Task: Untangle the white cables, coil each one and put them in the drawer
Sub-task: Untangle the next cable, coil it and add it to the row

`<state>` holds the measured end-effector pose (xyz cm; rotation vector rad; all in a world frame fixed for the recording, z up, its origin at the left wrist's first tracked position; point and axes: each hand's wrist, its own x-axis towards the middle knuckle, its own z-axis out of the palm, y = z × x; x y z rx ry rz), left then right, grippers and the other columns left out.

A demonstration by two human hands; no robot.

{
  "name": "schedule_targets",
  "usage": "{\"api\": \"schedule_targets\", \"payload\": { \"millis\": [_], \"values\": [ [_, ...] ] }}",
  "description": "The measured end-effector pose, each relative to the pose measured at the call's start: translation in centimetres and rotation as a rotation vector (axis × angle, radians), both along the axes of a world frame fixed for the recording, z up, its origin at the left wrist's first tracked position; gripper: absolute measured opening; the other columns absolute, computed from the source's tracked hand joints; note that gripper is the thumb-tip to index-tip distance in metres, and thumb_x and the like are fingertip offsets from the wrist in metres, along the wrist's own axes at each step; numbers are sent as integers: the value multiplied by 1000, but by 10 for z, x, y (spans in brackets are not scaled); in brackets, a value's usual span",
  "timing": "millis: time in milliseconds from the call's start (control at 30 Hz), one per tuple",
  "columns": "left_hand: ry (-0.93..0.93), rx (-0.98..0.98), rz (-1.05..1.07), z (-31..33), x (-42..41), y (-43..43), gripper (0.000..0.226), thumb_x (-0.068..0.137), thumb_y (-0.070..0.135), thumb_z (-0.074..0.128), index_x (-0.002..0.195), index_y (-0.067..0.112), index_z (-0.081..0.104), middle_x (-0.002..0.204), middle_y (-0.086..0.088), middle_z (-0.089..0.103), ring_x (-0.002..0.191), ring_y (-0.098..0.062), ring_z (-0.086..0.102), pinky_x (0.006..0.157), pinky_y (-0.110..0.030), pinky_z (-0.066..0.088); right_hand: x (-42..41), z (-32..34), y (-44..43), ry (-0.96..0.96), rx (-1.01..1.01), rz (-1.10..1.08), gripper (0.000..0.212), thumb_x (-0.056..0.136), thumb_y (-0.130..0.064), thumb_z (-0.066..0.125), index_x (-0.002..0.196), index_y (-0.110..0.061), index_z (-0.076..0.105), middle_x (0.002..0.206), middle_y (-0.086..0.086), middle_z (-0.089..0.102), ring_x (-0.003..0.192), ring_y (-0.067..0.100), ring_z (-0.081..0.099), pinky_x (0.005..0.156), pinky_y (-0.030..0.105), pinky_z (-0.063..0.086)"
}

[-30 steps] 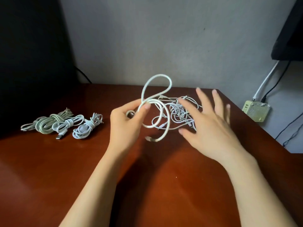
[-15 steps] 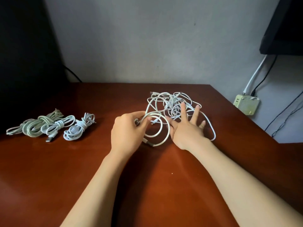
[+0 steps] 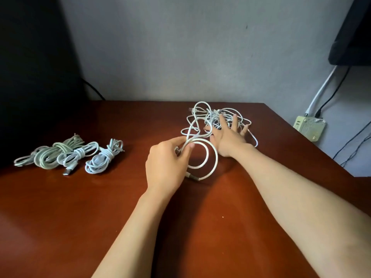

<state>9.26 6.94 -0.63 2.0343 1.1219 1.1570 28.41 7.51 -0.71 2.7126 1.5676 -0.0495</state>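
My left hand [image 3: 166, 163] pinches a thick white cable [image 3: 214, 157] between thumb and fingers; the cable curls into a round loop beside the hand and runs up into a tangle of white cables [image 3: 202, 115] at the back right of the table. My right hand [image 3: 228, 137] lies flat on that tangle with fingers spread and straight. Three coiled, tied cables lie at the left: a greenish one [image 3: 50, 155], a white one [image 3: 80, 153] with a USB plug, and a white one [image 3: 102, 159]. No drawer is in view.
The brown wooden table [image 3: 80, 217] ends at a right edge beyond the tangle. A power adapter [image 3: 309, 127] with white and black leads hangs on the wall at the right. A dark object fills the left background; a dark screen corner sits at the top right.
My right hand went from raised in the air down onto the tangle and further back. My left hand lowered the cable loop toward the table. The camera view shifted.
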Motion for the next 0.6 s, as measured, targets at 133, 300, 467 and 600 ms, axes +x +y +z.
{"api": "schedule_targets", "payload": {
  "millis": [133, 300, 467, 600],
  "values": [
    [-11, 3, -39, 1, -1, -3, 24, 89, 32, 65, 108, 19, 73, 101, -1, 74, 99, -21, 65, 86, -35, 50, -1, 25, -25, 22, 132, 96, 50, 91, -14, 46, 133, -41, 45, 161, 0, -7, 141, 43, -22, 106, 66, -15],
    [-117, -88, -126, 2, 5, -9, 19, 88, 26, 67, 100, 15, 74, 80, 10, 69, 67, 3, 61, 62, -5, 40, -24, 49, -72, 254, 811, 213, 27, 90, -12, 43, 107, -22, 61, 135, 1, 50, 133, 18, 36, 109, 23, 21],
    [-186, -15, -186, 1, 3, -13, 10, 89, 22, 65, 89, 25, 74, 73, 8, 71, 66, -11, 60, 63, -19, 42, -63, 45, -94, 574, 720, 313, 27, 91, -38, 57, 117, -34, 53, 103, -11, 59, 75, 3, 60, 77, 24, 48],
    [-227, -77, -174, 0, 4, -9, 11, 87, 20, 64, 85, 26, 72, 61, 15, 63, 54, -3, 48, 56, -18, 38, -71, 28, -88, 561, 681, 291, 19, 90, -36, 61, 105, -33, 50, 84, -13, 60, 60, -2, 56, 62, 18, 42]
  ]
}}
